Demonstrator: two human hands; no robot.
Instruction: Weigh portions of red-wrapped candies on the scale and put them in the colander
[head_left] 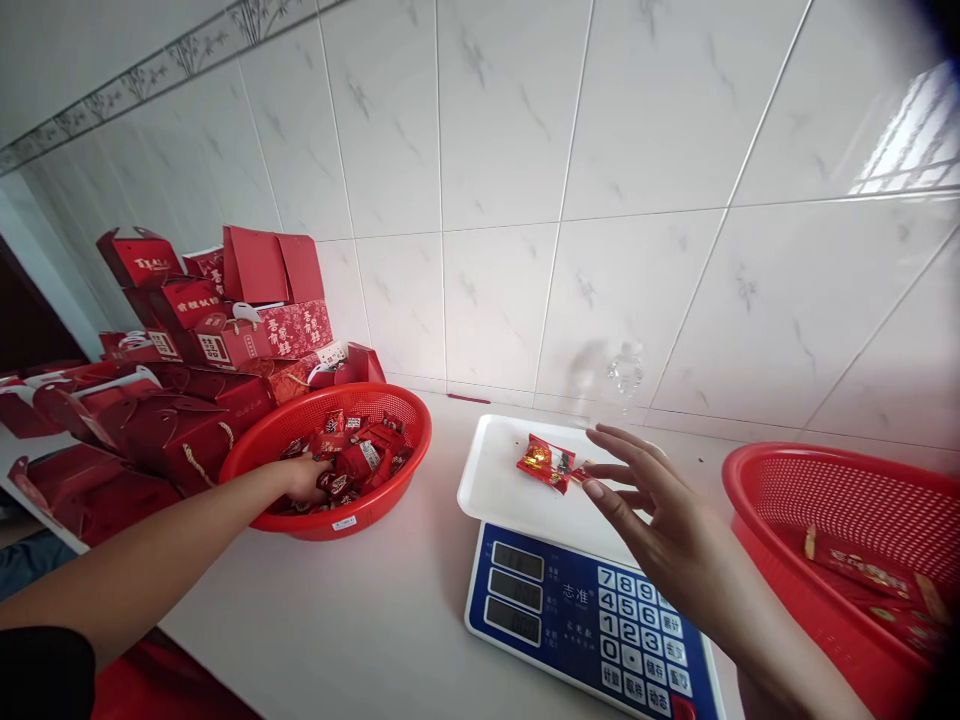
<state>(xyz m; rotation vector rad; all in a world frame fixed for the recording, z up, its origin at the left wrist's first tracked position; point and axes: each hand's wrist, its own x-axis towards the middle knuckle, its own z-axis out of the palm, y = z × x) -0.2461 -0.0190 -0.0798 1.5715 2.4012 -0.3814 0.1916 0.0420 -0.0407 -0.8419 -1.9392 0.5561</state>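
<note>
Weighing step: left hand [306, 476] reaches among sweets in the basket [397, 490] at the worktop's left, grip unclear; right hand [660, 510], fingers spread, hovers beside the sweet [546, 464] on the scale tray [495, 490]. Next, likely, lifting more sweets across.

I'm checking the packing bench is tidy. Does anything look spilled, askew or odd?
Nothing spilled. The gift boxes at far left are piled unevenly, several tilted with flaps open. One red packet lies on the scale, beside the right hand.

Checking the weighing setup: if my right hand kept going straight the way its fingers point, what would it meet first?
Most likely the red candy packet on the scale's white tray; the open right hand points up-left at it, fingertips close beside it, though depth is unclear.
</note>
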